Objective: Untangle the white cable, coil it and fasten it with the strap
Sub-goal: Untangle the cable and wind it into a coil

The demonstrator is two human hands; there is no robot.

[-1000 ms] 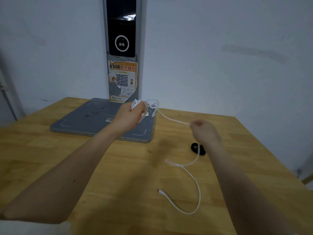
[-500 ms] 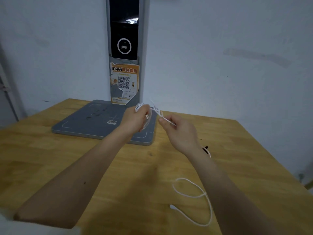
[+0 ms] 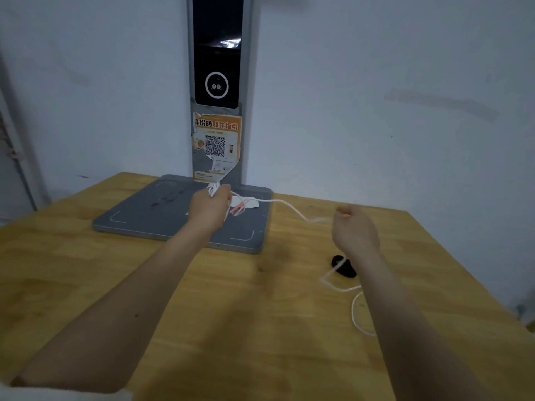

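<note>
My left hand (image 3: 209, 206) grips a small bundle of white cable loops above the grey platform. From that bundle the white cable (image 3: 285, 203) runs right, sagging slightly, to my right hand (image 3: 351, 230), which is curled round it with the fingers blurred. Below my right wrist the cable drops to the wooden table (image 3: 115, 285) and curves in a loose loop, partly hidden by my right forearm. A small black strap (image 3: 346, 267) lies on the table just left of my right forearm, with the cable crossing over it.
A flat grey platform (image 3: 162, 218) with a tall post (image 3: 217, 82) carrying a dark screen and an orange QR sticker stands at the table's back edge against the white wall. A white tag with pink marks (image 3: 246, 205) lies on the platform.
My right hand has slid away to the right along the cable, drawing a length out from the bundle. My left hand stays holding the loops. The slack on the table has shifted right.
</note>
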